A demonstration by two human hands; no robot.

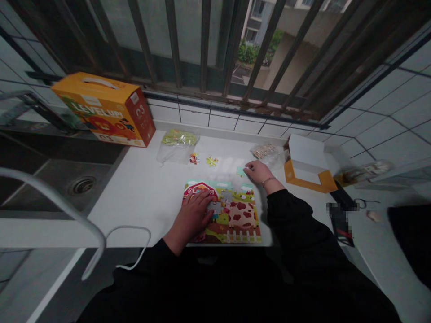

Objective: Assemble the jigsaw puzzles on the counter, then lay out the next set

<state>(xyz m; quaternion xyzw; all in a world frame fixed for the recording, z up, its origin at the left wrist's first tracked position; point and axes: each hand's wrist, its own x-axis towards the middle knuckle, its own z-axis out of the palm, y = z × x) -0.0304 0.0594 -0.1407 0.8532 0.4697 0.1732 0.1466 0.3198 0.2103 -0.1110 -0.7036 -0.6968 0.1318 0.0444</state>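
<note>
A jigsaw puzzle of a farm scene (235, 220) lies on the white counter, with a red barn and cow-patterned ground. Grey gaps show in it near its middle. My left hand (192, 216) rests flat on the puzzle's left part, fingertips by a gap. My right hand (259, 173) sits above the puzzle's top right corner, its fingers beside a pale green puzzle piece (240, 171). Two loose pieces, a yellow-green one (212, 161) and a red one (194, 158), lie farther back. A clear plastic bag (177, 146) holds green pieces.
An orange puzzle box (104, 110) stands at the back left, and an open white-and-orange box (308, 163) sits to the right beside a clear bag (267, 153). A steel sink (82, 185) and faucet (50, 197) lie left; barred window behind.
</note>
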